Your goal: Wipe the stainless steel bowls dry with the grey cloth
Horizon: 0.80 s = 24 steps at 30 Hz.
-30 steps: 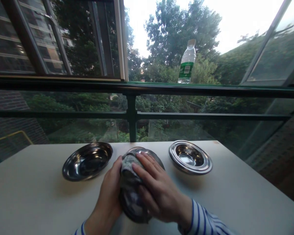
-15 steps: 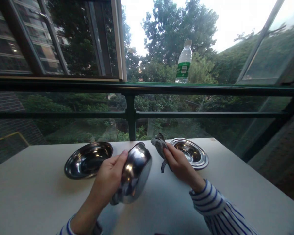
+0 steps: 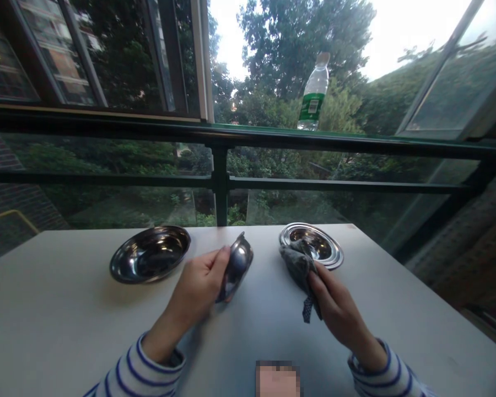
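My left hand [image 3: 198, 284] grips a steel bowl [image 3: 237, 264] tilted on its edge above the white table [image 3: 66, 325], its underside turned toward me. My right hand [image 3: 334, 306] is closed on a grey cloth [image 3: 300, 267], which hangs over the near rim of a second steel bowl [image 3: 314, 245] at the right. A third steel bowl [image 3: 151, 259] sits upright on the table to the left of my left hand.
A dark green railing [image 3: 221, 182] with glass panels runs along the far edge of the table. A plastic water bottle [image 3: 313, 94] with a green label stands on the top rail. Open window frames and trees lie beyond.
My right hand lifted the cloth off the middle bowl and carried it right to the right-hand bowl. My left hand tipped the middle bowl up on edge and moved it farther away.
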{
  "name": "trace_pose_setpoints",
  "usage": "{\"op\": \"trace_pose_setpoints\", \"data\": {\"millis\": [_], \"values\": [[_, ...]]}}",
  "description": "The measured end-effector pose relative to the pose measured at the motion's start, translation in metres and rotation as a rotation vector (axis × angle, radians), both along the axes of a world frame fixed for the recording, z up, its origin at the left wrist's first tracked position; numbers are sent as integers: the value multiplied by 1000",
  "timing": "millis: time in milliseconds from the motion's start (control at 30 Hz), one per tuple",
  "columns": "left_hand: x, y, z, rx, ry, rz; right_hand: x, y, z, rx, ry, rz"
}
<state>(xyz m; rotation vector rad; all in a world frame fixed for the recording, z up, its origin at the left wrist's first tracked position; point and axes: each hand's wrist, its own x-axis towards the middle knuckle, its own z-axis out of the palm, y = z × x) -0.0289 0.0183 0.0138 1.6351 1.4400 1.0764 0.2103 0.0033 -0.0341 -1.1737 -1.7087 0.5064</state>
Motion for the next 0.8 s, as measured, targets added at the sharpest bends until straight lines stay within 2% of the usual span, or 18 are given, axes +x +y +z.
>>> {"op": "trace_pose_setpoints", "data": {"millis": [200,300,367,533,667,800], "values": [[21,-11,-23,271,402,-202,2,-3,-12,-21,124,-49],[32,-13,-35,428,686,-293,3,-2,-15,-62,221,-57],[39,-15,-42,478,841,-367,4,-2,-16,-97,282,-74],[50,-21,-53,439,1001,-446,8,2,-21,-154,371,-99],[53,-25,-61,357,1010,-455,8,6,-24,-173,367,-63],[53,-28,-59,281,987,-455,7,6,-26,-121,291,-2]]}}
